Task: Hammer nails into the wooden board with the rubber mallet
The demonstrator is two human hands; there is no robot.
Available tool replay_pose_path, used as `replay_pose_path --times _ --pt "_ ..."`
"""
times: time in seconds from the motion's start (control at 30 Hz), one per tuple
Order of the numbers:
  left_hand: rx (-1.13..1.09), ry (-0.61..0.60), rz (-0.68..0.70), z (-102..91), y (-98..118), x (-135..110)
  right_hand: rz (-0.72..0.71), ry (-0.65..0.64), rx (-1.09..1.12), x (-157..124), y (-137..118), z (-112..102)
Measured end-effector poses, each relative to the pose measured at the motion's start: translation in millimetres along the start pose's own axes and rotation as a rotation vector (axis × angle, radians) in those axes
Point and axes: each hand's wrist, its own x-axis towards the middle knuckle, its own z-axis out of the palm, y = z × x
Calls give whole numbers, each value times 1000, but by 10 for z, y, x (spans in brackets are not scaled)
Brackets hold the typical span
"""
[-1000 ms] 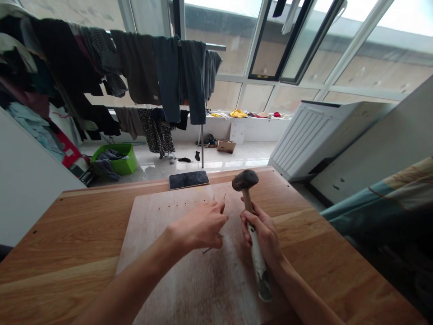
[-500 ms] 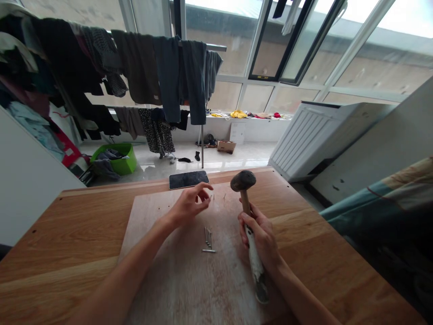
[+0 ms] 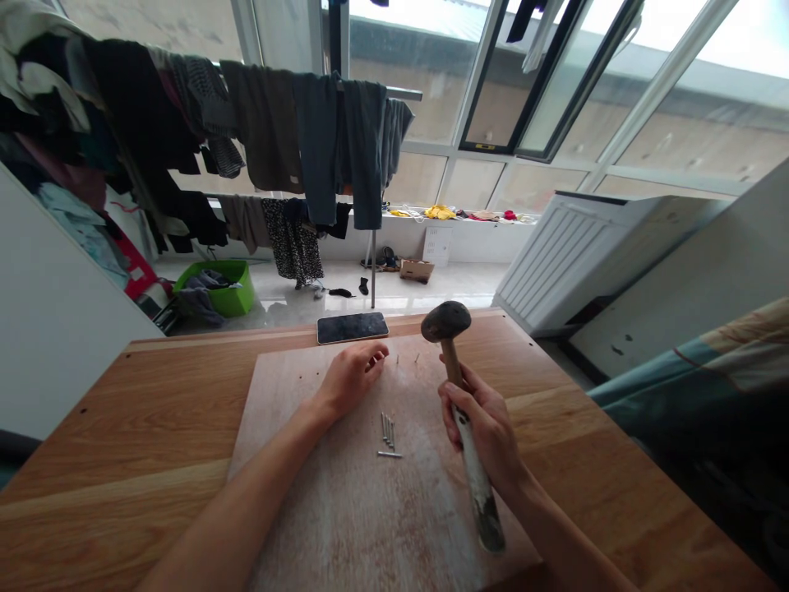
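Observation:
My right hand (image 3: 484,415) grips a mallet by its worn, white-painted handle. The mallet's dark rounded head (image 3: 445,321) is up, above the right side of a pale wooden board (image 3: 308,510). My left hand (image 3: 354,376) is low over the board's far part, its fingers curled together; what they hold, if anything, is hidden. Just right of its fingertips stands a thin nail (image 3: 398,359), and another upright nail (image 3: 417,358) is farther right. Nearer to me, several loose nails (image 3: 387,429) lie side by side, with one nail (image 3: 389,455) lying crosswise below them.
Under the board is a wooden table (image 3: 123,427). A dark phone (image 3: 352,328) lies at its far edge. Beyond are a rack with hanging clothes (image 3: 265,123), a green basket (image 3: 237,288) and a white ribbed unit (image 3: 555,255). A curtain (image 3: 690,378) hangs at the right.
The fingers of my left hand, apart before, have curled in near the nails. My right hand still holds the mallet, raised much as before. The whole view has shifted slightly.

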Motion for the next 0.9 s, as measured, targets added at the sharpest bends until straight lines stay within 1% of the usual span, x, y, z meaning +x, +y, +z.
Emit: replay_pose_path --times 0.1,0.2,0.33,0.53,0.7,0.9 --pt "-31 2 5 0 -3 -4 -12 -68 -20 18 -43 70" --pt "-79 20 -4 7 -17 -3 -11 -145 -63 16 -15 159" --pt "-150 25 -57 10 -27 -1 33 -173 -138 -34 62 234" --pt "-181 23 -59 -5 0 7 49 -210 -155 -80 122 229" --pt "-149 39 -40 -12 -7 7 103 -248 -189 -68 151 218" --pt "-118 29 -45 -27 3 7 110 -274 -175 -70 178 217"
